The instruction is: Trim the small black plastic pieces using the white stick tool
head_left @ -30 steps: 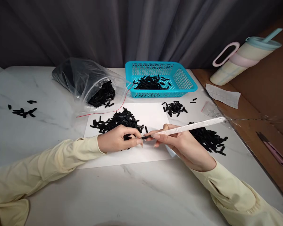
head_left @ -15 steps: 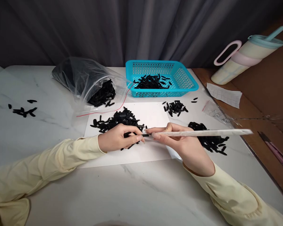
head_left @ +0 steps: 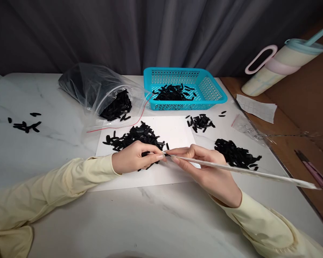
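My left hand (head_left: 136, 157) is closed over the front of a pile of slim black pieces (head_left: 140, 134) on a white sheet. Its thumb and fingers pinch a small black piece, mostly hidden by the fingertips; another dark piece shows under the curled fingers. My right hand (head_left: 204, 161) grips a long, thin white stick-like tool (head_left: 244, 170) between thumb and fingers. The tool slants down to the right, past the wrist. Its working end meets the left fingertips, where a bit of black shows between the two hands. What that end looks like is hidden.
A clear zip bag (head_left: 97, 93) of black pieces lies behind, beside a blue basket (head_left: 218, 96) holding more. Loose heaps (head_left: 234, 152) sit right and a few pieces (head_left: 27, 126) left. A tumbler (head_left: 280, 68), paper slip (head_left: 257, 107) and pink-handled cutter (head_left: 316, 173) stand or lie right.
The white tool's far end has swung down and extends farther right. My right hand has turned slightly, its fingertips closer to my left. Less of the pinched black piece shows.
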Demonstrator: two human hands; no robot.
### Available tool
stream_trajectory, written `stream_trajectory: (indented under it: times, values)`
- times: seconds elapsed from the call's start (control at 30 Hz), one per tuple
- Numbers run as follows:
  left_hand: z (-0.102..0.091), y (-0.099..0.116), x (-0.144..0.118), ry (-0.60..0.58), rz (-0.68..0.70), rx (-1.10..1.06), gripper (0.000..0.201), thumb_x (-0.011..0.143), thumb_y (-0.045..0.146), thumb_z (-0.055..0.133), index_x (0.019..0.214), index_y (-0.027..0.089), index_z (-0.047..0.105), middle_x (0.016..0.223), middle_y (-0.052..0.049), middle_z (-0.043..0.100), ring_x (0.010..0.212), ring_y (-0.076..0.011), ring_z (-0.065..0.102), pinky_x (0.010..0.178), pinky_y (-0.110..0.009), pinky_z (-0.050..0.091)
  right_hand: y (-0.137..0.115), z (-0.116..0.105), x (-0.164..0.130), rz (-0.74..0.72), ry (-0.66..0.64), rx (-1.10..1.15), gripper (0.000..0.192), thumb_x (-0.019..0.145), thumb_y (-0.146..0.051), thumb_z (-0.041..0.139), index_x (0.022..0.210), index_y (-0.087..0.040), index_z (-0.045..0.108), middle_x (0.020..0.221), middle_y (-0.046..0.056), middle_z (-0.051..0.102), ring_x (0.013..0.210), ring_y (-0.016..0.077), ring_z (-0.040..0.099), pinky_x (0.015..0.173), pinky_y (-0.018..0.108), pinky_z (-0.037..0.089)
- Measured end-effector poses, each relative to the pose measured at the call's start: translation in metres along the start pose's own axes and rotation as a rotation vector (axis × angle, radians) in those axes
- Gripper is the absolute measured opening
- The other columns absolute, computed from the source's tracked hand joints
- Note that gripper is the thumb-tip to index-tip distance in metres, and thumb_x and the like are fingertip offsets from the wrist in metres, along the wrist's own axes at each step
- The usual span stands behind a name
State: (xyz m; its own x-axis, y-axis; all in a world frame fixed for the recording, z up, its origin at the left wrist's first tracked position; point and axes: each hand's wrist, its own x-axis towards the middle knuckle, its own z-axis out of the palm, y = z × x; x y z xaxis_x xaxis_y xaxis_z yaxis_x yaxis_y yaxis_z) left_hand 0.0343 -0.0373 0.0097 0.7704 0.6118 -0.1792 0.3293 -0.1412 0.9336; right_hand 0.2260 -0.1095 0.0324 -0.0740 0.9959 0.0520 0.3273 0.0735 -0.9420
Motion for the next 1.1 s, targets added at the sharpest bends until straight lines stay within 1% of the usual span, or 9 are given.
stream_trajectory:
  times: [0.2, 0.27, 0.33, 0.43, 0.57, 0.7, 0.9, 1.0, 1.1]
  values:
    - [0.001, 0.002, 0.000, 0.012, 0.004, 0.015, 0.032, 0.086, 0.033, 0.046, 0.090, 0.010, 0.068, 0.047, 0.005, 0.042, 0.042, -0.0053, 0.039, 0.042, -0.016, 0.032, 0.000, 0.002, -0.003, -0.072, -0.011, -0.120, 0.021, 0.083, -0.020, 0.059, 0.063, -0.021, 0.051, 0.094, 0.003, 0.071, 0.082, 0.0192, 0.068, 0.073, 0.030, 0.054]
    - [0.001, 0.003, 0.001, 0.027, -0.005, 0.014, 0.032, 0.086, 0.033, 0.046, 0.089, 0.010, 0.067, 0.046, 0.006, 0.042, 0.042, -0.0054, 0.037, 0.041, -0.016, 0.032, 0.003, 0.004, -0.005, -0.159, -0.004, -0.201, 0.017, 0.084, -0.017, 0.055, 0.068, -0.021, 0.054, 0.097, 0.002, 0.070, 0.084, 0.0177, 0.067, 0.074, 0.028, 0.054]
    - [0.002, 0.004, 0.001, 0.044, -0.021, 0.023, 0.031, 0.085, 0.032, 0.046, 0.088, 0.009, 0.068, 0.045, 0.006, 0.041, 0.042, -0.0054, 0.036, 0.040, -0.016, 0.030, 0.007, 0.006, -0.007, -0.281, 0.003, -0.307, 0.011, 0.087, -0.014, 0.050, 0.082, -0.021, 0.057, 0.101, 0.004, 0.068, 0.090, 0.0180, 0.066, 0.077, 0.028, 0.054]
    - [0.003, 0.006, 0.002, 0.062, -0.041, 0.012, 0.030, 0.085, 0.032, 0.047, 0.085, 0.010, 0.067, 0.044, 0.006, 0.042, 0.041, -0.0052, 0.034, 0.039, -0.016, 0.029, 0.011, 0.008, -0.009, -0.452, -0.044, -0.457, 0.022, 0.091, -0.012, 0.041, 0.107, -0.018, 0.054, 0.107, 0.011, 0.064, 0.103, 0.0215, 0.060, 0.084, 0.035, 0.052]
    - [0.003, 0.007, 0.003, 0.072, -0.112, -0.131, 0.027, 0.082, 0.032, 0.050, 0.084, 0.009, 0.065, 0.045, 0.007, 0.036, 0.040, -0.0044, 0.030, 0.038, -0.016, 0.025, 0.013, 0.010, -0.008, -0.573, -0.067, -0.561, 0.026, 0.094, -0.012, 0.033, 0.112, -0.012, 0.052, 0.108, 0.016, 0.062, 0.111, 0.0246, 0.054, 0.087, 0.040, 0.052]
    - [0.002, 0.007, 0.002, 0.057, -0.142, -0.248, 0.027, 0.080, 0.033, 0.053, 0.082, 0.008, 0.064, 0.045, 0.008, 0.030, 0.040, -0.0037, 0.025, 0.037, -0.016, 0.021, 0.015, 0.012, -0.006, -0.576, -0.045, -0.536, 0.025, 0.094, -0.012, 0.034, 0.111, -0.012, 0.052, 0.107, 0.017, 0.062, 0.109, 0.0246, 0.055, 0.086, 0.040, 0.052]
    - [0.002, 0.006, 0.002, 0.019, -0.134, -0.315, 0.033, 0.080, 0.037, 0.054, 0.086, 0.006, 0.065, 0.048, 0.008, 0.026, 0.042, -0.0032, 0.022, 0.036, -0.017, 0.017, 0.020, 0.014, -0.008, -0.548, 0.001, -0.433, 0.023, 0.093, -0.013, 0.038, 0.112, -0.016, 0.051, 0.107, 0.014, 0.062, 0.105, 0.0221, 0.057, 0.085, 0.038, 0.052]
    - [0.002, 0.006, 0.002, 0.018, -0.136, -0.337, 0.031, 0.079, 0.037, 0.056, 0.084, 0.007, 0.066, 0.048, 0.008, 0.027, 0.042, -0.0032, 0.021, 0.036, -0.017, 0.017, 0.018, 0.014, -0.010, -0.474, 0.038, -0.408, 0.020, 0.092, -0.012, 0.040, 0.106, -0.019, 0.052, 0.107, 0.011, 0.063, 0.103, 0.0198, 0.059, 0.083, 0.033, 0.053]
    - [0.002, 0.006, 0.002, 0.016, -0.129, -0.346, 0.030, 0.079, 0.035, 0.056, 0.083, 0.007, 0.067, 0.047, 0.008, 0.027, 0.042, -0.0032, 0.022, 0.037, -0.017, 0.018, 0.013, 0.013, -0.011, -0.364, 0.036, -0.377, 0.014, 0.091, -0.012, 0.043, 0.092, -0.022, 0.052, 0.105, 0.007, 0.065, 0.098, 0.0172, 0.062, 0.083, 0.030, 0.052]
